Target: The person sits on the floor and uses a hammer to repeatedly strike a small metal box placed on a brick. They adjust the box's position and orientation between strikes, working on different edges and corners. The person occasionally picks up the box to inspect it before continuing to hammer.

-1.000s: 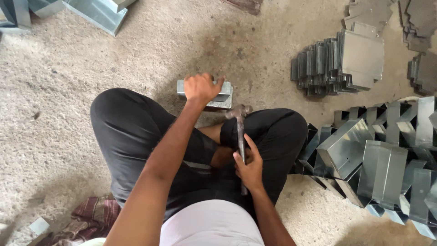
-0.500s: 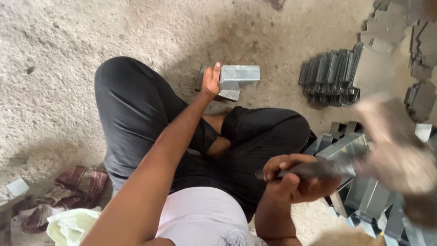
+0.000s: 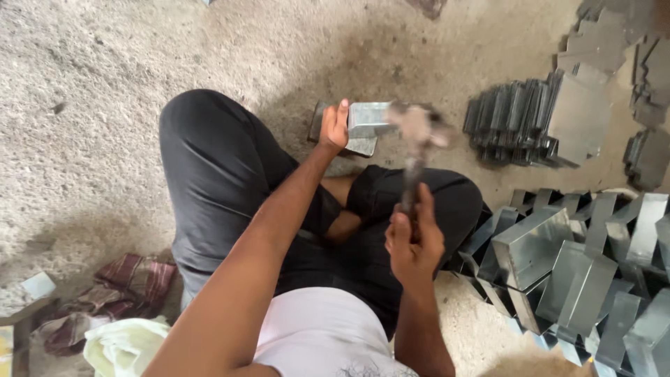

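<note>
I sit cross-legged on a rough concrete floor. My left hand [image 3: 335,126] holds the left end of a folded sheet-metal piece [image 3: 368,119] that rests on the floor in front of my legs. My right hand [image 3: 413,241] grips the dark handle of a hammer [image 3: 417,136]. The hammer head is blurred with motion and is right over the right end of the metal piece.
A pile of bent sheet-metal boxes [image 3: 572,272] lies at my right. A row of stacked flat metal parts [image 3: 516,122] stands farther ahead on the right, with more parts [image 3: 645,150] beyond. Rags and cloth [image 3: 115,300] lie at my left.
The hammer was down near the piece, then lifted out to my right, and has now swung back onto the metal piece. My left hand stayed on the piece.
</note>
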